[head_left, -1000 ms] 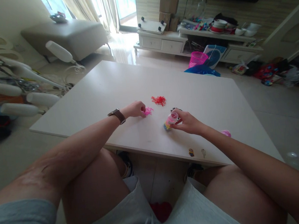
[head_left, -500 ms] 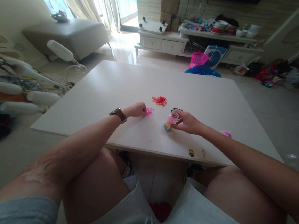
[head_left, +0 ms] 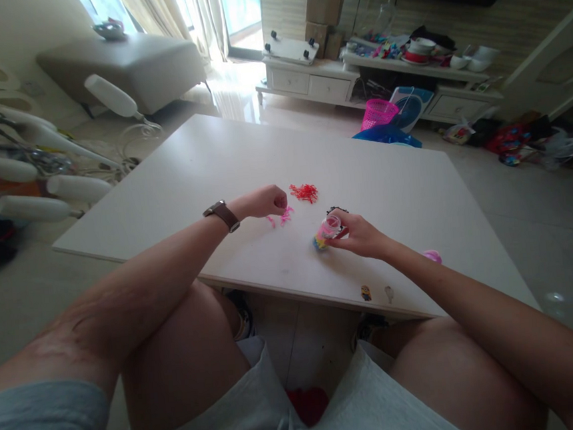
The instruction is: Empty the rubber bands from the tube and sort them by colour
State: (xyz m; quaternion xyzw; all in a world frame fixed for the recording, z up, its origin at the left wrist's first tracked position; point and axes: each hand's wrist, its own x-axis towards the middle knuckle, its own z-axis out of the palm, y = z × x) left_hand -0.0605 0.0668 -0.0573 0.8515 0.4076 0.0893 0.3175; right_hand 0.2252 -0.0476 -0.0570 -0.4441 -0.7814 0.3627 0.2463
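Observation:
My right hand (head_left: 357,234) grips a small clear jar (head_left: 326,231), tilted with its open mouth up; blue, yellow and pink pieces show inside. My left hand (head_left: 271,201) is closed just above a small pile of pink plastic pieces (head_left: 284,216), and whatever its fingers hold is hidden. Behind it lies a pile of red plastic pieces (head_left: 304,192). Some black pieces (head_left: 336,209) show partly behind my right hand. By the table's near edge lie a yellow-and-blue cartoon figure (head_left: 366,293) and a small pale charm (head_left: 389,293).
All of this rests on a white table (head_left: 241,152). A pink object (head_left: 432,256) lies partly behind my right forearm. Past the far edge stand a pink basket (head_left: 378,112) and a white cabinet (head_left: 310,82). A white-armed metal stand (head_left: 110,96) is at the left.
My left hand has lifted slightly and moved right over the pink pile, uncovering a few pink pieces on its left. My right hand and the jar stay in place.

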